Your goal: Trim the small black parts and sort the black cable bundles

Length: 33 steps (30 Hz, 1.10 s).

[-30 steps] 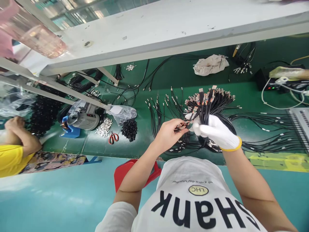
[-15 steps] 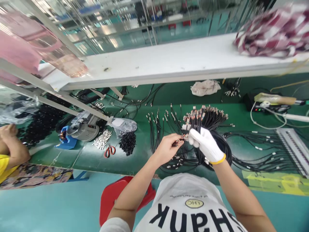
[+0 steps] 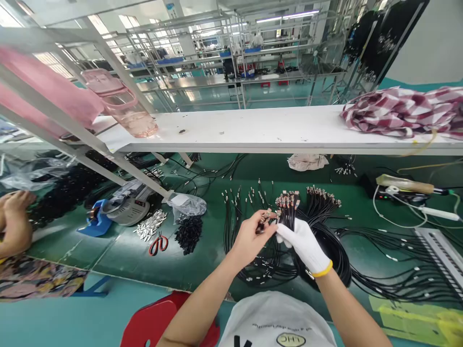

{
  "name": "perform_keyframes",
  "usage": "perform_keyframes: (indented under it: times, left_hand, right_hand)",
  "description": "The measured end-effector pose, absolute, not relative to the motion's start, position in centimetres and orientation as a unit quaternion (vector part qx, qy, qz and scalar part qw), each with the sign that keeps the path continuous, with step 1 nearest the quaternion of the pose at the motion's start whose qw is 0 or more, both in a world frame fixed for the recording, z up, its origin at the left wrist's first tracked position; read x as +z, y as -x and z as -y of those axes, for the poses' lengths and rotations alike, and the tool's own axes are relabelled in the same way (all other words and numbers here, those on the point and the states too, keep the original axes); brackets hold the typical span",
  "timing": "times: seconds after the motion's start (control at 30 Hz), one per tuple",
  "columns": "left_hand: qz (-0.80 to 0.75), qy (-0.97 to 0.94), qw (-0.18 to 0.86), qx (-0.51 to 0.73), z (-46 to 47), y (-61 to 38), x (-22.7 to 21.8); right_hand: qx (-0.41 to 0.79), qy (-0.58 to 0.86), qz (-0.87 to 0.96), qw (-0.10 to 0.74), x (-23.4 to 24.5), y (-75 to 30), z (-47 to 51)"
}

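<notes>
My right hand (image 3: 306, 246), in a white glove with a yellow cuff, is closed round a bundle of black cables (image 3: 288, 217) with copper-coloured ends pointing away from me. Bare and bent at the fingers, my left hand (image 3: 251, 236) pinches small copper-coloured connector pieces (image 3: 266, 218) close beside that bundle. The fingertips of both hands almost meet, and what lies between them is partly hidden. Behind the gloved hand lies a large coil of black cables (image 3: 334, 255) with many metal tips (image 3: 321, 193). More loose cables (image 3: 231, 217) with silver ends spread out left of my hands.
Red-handled cutters (image 3: 158, 244), a pile of small black parts (image 3: 188, 234) and silver pieces (image 3: 150, 225) lie to the left. A white shelf (image 3: 253, 127) crosses above the green bench. At right are a slotted metal strip (image 3: 439, 255) and a soldering iron (image 3: 439, 213). Another person's hands (image 3: 16, 205) are far left.
The view has tilted upward, so more of the room beyond the shelf shows. My hands stay close together by the cable bundle; my left fingers have shifted slightly against it.
</notes>
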<state>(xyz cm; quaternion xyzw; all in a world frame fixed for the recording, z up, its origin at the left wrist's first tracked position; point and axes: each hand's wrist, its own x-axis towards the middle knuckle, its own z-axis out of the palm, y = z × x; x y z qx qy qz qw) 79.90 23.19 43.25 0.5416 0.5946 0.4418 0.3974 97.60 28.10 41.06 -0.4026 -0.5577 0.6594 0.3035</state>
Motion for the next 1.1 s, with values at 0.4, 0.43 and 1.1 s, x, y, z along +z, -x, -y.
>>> perform_keyframes:
  times: [0.4, 0.43, 1.1]
  left_hand:
    - [-0.58, -0.5, 0.468, 0.441, -24.0, -79.0, 42.4]
    - [-0.583, -0.5, 0.466, 0.438, -24.1, -78.8, 42.4]
    - [-0.602, -0.502, 0.419, 0.458, -23.8, -69.9, 41.8]
  right_hand:
    - [0.571, 0.39, 0.695, 0.198, 42.1, -98.0, -27.8]
    - [0.576, 0.387, 0.69, 0.202, 42.0, -97.8, -27.8]
    - [0.641, 0.453, 0.549, 0.289, 41.4, -101.0, -26.9]
